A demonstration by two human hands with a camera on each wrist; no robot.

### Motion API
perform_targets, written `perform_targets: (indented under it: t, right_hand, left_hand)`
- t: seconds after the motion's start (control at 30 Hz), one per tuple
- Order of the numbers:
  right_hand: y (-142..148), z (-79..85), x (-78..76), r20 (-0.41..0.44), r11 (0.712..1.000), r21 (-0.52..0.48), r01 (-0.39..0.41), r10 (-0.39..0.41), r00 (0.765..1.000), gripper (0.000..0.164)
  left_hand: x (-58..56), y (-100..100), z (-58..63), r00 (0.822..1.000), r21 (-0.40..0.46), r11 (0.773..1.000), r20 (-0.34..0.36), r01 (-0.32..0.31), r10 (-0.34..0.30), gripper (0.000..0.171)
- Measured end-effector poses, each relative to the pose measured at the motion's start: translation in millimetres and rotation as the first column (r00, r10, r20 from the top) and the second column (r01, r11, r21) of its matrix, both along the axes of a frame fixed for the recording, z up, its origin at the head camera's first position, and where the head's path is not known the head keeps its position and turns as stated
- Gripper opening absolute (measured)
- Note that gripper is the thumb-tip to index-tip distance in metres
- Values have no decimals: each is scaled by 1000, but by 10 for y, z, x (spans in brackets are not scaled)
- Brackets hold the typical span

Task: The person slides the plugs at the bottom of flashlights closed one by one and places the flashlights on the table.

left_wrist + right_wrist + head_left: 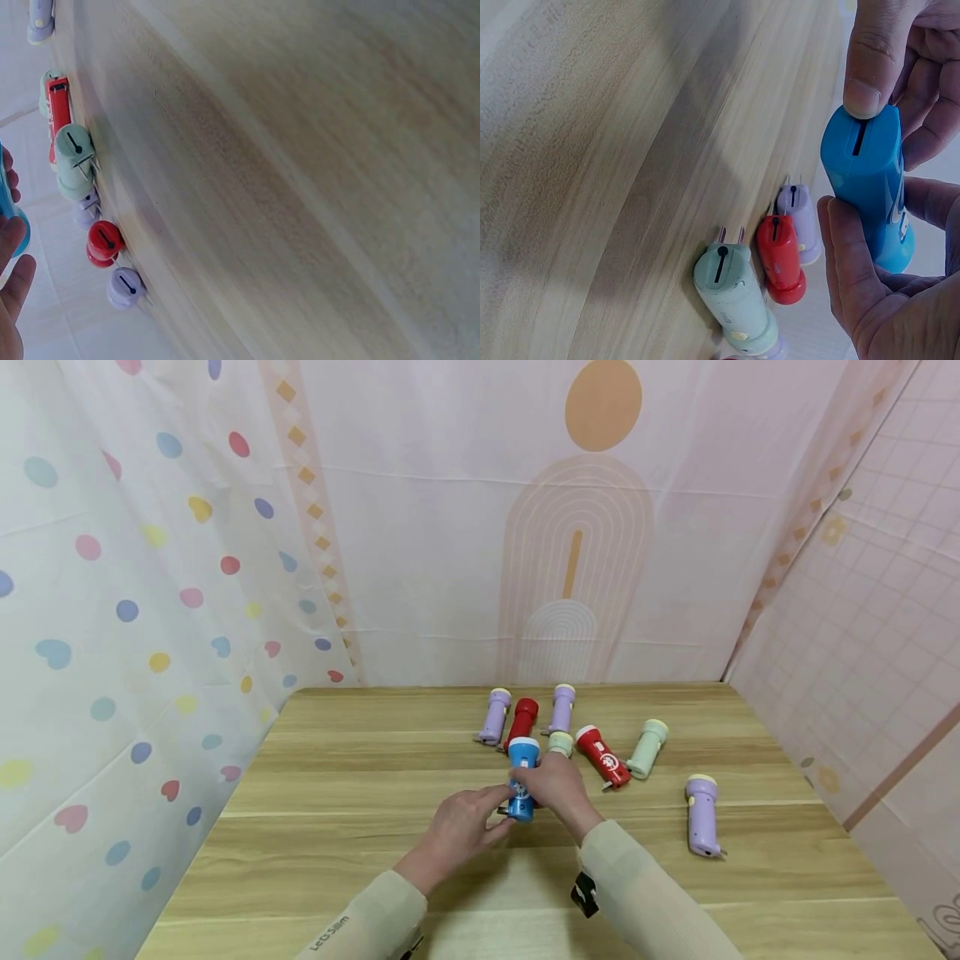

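Observation:
A blue flashlight with a white head rim is held above the table, its head pointing away from me. My right hand grips its body from the right; in the right wrist view, the fingers curl round the barrel. At the base end, my left hand pinches the flashlight, its thumb pressed near the black slot. Metal prongs stick out on the left side of the base in the head view. A pale green flashlight lies just beyond, mostly hidden by my right hand in the head view.
On the wooden table lie purple flashlights, red flashlights and another green flashlight, some with prongs folded out. One purple flashlight lies apart at the right. A patterned curtain hangs behind the table.

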State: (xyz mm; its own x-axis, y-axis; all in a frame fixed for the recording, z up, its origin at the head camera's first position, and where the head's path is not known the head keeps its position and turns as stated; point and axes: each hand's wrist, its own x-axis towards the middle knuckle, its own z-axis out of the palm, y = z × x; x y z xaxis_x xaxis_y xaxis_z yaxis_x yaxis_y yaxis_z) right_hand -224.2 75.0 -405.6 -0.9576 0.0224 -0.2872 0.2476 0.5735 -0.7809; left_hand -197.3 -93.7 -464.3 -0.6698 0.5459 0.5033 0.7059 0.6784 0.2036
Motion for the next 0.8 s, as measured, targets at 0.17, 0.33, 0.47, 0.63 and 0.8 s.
perform_targets:
  t: [0.17, 0.33, 0.47, 0.63, 0.8]
  right_hand:
    - [7, -8, 1, -3, 1000, -4, -1, 1, 1000, 38]
    - [8, 0, 6, -4, 1000, -7, -1, 1, 1000, 38]
    - [-4, 9, 10, -1, 1000, -5, 2, -2, 1000, 38]
    - [-11, 10, 7, -2, 1000, 3, 0, 0, 1000, 38]
    - [-13, 4, 5, -1, 1000, -1, 0, 0, 1000, 38]
  left_hand:
    - [5, 11, -14, 1000, 0, 1000, -24, -2, 2, 41]
    - [19, 18, -15, 1000, -5, 1000, -20, -15, 15, 40]
    - [28, 18, -14, 1000, -3, 1000, -21, -23, 23, 40]
    - [33, 26, -18, 999, -7, 999, -25, -32, 32, 39]
    - [30, 36, -27, 998, -10, 999, -54, -35, 34, 38]
